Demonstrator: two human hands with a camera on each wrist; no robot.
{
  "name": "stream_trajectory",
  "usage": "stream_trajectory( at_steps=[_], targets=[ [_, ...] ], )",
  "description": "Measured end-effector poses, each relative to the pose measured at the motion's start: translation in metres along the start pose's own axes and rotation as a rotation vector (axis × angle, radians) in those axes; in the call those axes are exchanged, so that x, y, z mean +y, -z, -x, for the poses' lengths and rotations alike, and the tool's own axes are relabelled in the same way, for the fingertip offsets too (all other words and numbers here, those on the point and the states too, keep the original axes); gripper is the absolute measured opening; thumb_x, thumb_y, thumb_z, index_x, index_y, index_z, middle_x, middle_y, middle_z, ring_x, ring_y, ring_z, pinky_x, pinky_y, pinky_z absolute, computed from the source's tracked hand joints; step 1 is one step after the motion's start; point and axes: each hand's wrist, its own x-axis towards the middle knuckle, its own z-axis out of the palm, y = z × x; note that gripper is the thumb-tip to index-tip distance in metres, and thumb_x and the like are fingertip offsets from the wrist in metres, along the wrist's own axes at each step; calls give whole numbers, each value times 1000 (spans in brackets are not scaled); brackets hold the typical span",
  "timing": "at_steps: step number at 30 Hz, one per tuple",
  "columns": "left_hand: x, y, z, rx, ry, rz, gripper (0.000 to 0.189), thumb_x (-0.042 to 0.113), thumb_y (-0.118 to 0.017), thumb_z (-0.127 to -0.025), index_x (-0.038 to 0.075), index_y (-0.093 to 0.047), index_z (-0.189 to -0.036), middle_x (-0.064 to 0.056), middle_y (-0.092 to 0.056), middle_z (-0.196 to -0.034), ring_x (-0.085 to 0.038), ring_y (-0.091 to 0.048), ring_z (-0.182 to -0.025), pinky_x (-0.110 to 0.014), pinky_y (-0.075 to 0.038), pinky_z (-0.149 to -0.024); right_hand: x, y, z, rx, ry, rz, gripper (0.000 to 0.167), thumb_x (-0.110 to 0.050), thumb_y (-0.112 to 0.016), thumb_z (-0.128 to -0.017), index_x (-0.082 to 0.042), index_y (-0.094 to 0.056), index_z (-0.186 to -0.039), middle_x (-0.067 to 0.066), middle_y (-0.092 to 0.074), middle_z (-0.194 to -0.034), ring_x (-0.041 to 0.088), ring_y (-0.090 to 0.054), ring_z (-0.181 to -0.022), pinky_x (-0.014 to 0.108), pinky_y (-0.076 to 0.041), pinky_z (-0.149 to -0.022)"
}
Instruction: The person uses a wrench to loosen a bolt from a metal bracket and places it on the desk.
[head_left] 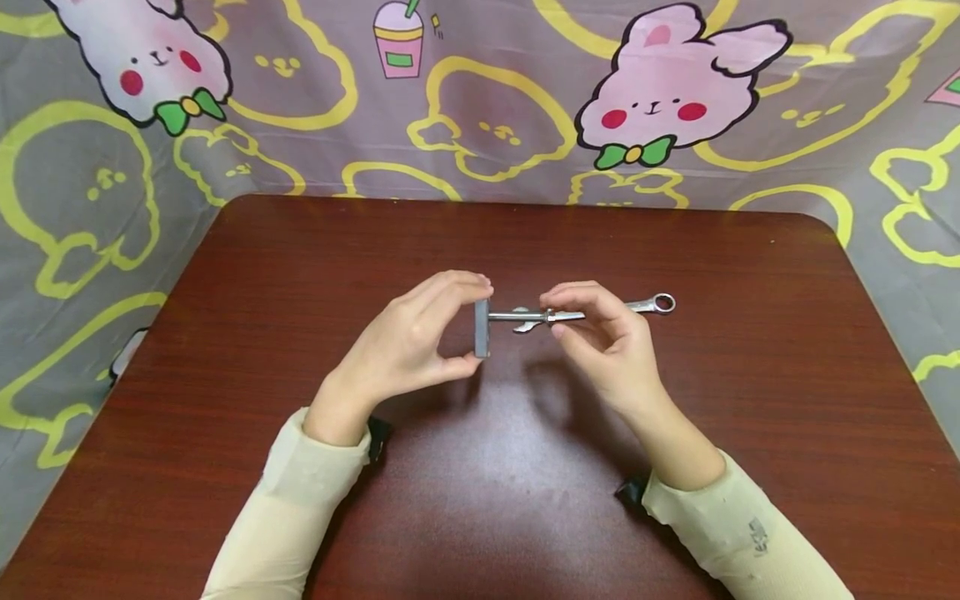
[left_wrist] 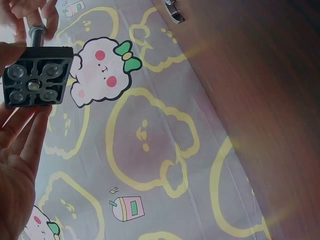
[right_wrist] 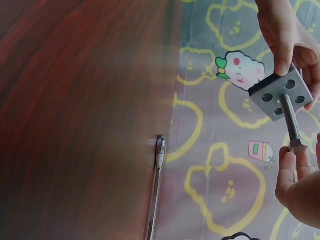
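A grey square plate (head_left: 482,329) with a threaded rod (head_left: 516,317) standing out of its face is held off the table. My left hand (head_left: 408,342) grips the plate by opposite edges, thumb below and fingers above. Its dark, recessed back (left_wrist: 36,77) faces the left wrist view, the rod's end showing in the middle. Round holes surround the rod on the grey face (right_wrist: 281,95) in the right wrist view. At the rod's far end, my right hand (head_left: 611,342) pinches a hex nut (right_wrist: 298,146) between fingertips and thumb.
Behind the right hand a combination wrench (head_left: 662,304) lies on the dark red-brown table (head_left: 337,250), its ring end to the right and open end to the left. A patterned cloth (head_left: 495,100) hangs behind the table and along its sides.
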Motion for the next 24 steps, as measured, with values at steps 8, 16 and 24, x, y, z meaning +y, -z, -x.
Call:
stream_trajectory(
  at_steps=[8, 16, 24],
  targets=[
    [-3, 0, 1, 27, -18, -19, 59, 10, -81, -69, -3, -59, -122, -15, -63, -125, -26, -60, -122, -32, -49, -107, 3, 7, 2, 15, -142, 247, 20, 6, -65, -89, 7, -65, -109, -13, -69, -96, 2, -66, -89, 14, -55, -74],
    [-2, 0, 2, 41, -28, -19, 59, 8, -80, -68, -3, -59, -122, -16, -62, -125, -25, -60, -122, -32, -49, -106, 6, 8, -2, -66, -237, 317, 16, -2, -60, -95, 10, -66, -102, -11, -71, -82, 1, -68, -79, 21, -59, -77],
    [-1, 1, 3, 39, -26, -21, 59, 8, -81, -68, -3, -59, -122, -16, -63, -124, -26, -60, -122, -32, -49, -106, 6, 5, -5, -72, -188, 257, 14, 3, -59, -93, 12, -65, -102, 9, -71, -82, 5, -68, -75, 22, -59, -74]
  ],
)
